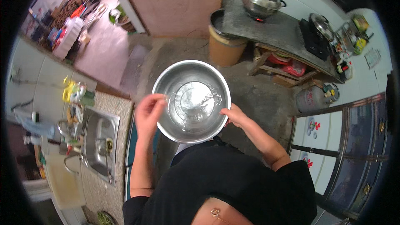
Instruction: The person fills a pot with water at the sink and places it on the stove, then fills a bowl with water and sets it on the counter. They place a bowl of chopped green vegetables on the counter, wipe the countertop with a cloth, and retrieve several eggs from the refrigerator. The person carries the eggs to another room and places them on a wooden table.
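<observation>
A round stainless steel basin (164, 82) is held up in front of my body, above the concrete floor. Wet-looking glints and ripples show on its bottom, like a little clear water. My right hand (234, 115) grips its rim at the right, with the thumb on top and the other fingers hidden underneath. At the left side my left hand (149, 112) is raised with bent fingers, and the fingertips reach over the rim. Motion blurs this hand, so I cannot tell whether it touches the basin or pinches anything.
Left stands a granite-look counter (122, 125) with a steel sink (101, 137). Ahead, a lidded wok (261, 3) sits on a stone worktop (272, 34), beside an orange bin (226, 48). A gas cylinder (307, 98) and cabinet (318, 128) are at right. A doorway opens at upper left.
</observation>
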### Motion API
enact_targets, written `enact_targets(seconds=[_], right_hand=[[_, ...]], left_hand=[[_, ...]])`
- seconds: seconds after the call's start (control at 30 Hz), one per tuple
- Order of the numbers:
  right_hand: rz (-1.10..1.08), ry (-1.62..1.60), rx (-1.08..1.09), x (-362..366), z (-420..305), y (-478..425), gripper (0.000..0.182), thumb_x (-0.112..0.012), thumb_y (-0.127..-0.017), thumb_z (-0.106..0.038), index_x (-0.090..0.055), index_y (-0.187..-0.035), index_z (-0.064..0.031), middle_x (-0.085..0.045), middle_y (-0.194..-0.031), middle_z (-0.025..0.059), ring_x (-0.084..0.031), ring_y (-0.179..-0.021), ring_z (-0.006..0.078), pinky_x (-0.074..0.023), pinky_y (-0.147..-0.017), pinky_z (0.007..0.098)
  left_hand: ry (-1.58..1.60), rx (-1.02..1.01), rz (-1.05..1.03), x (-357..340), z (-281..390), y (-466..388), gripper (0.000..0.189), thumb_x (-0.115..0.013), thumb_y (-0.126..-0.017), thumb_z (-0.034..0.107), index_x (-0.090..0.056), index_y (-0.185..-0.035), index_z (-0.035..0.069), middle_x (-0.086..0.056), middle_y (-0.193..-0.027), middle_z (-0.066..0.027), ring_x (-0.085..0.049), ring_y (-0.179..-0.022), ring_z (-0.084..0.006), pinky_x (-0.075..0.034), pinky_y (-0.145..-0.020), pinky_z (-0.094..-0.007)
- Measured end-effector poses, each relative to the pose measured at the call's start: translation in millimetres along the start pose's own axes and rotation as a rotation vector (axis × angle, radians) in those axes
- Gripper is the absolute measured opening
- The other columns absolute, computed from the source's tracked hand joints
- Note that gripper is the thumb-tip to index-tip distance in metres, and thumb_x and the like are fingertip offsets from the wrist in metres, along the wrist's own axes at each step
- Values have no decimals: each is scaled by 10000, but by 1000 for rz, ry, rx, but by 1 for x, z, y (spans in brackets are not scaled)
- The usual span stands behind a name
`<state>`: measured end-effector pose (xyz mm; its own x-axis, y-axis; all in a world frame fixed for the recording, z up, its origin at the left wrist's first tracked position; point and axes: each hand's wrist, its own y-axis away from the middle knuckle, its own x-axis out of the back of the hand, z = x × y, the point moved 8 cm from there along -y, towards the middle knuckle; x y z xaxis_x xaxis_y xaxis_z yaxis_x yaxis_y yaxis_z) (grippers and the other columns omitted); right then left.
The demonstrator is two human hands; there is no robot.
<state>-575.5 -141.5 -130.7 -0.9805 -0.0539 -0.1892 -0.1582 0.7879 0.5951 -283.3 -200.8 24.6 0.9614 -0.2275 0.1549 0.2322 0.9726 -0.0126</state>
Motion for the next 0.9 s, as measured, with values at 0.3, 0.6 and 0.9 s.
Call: enact_targets(seconds=[0.3,0.6,0.9], right_hand=[[191,-401,80,195,-1,-10,507,-605,-832,-152,-483,-1282,49,-659,-981,165,-664,-704,250,-548,-542,375],[469,-557,134,381,-101,-29,533,-648,-809,-109,-490,-1287,66,-655,-997,168,-674,-740,261,-548,-562,361],[659,-635,189,565,-210,-15,650,-693,-786,-136,-411,-1341,52,-620,-1086,170,-668,-855,284,-568,-610,394]], left_hand=[[-379,-318,-651,-248,27,-148,534,-690,-840,110,-587,-1360,166,-381,-1537,-179,-425,-1384,-347,-358,-1129,-430],[-387,-695,-315,-346,109,-402,402,-587,-859,-6,-663,-1242,92,-589,-1355,-140,-562,-1250,-312,-435,-1052,-407],[-508,-448,-171,-512,98,-719,493,-653,-888,201,-559,-1339,24,-609,-1172,-212,-654,-1049,-315,-522,-912,-392]])
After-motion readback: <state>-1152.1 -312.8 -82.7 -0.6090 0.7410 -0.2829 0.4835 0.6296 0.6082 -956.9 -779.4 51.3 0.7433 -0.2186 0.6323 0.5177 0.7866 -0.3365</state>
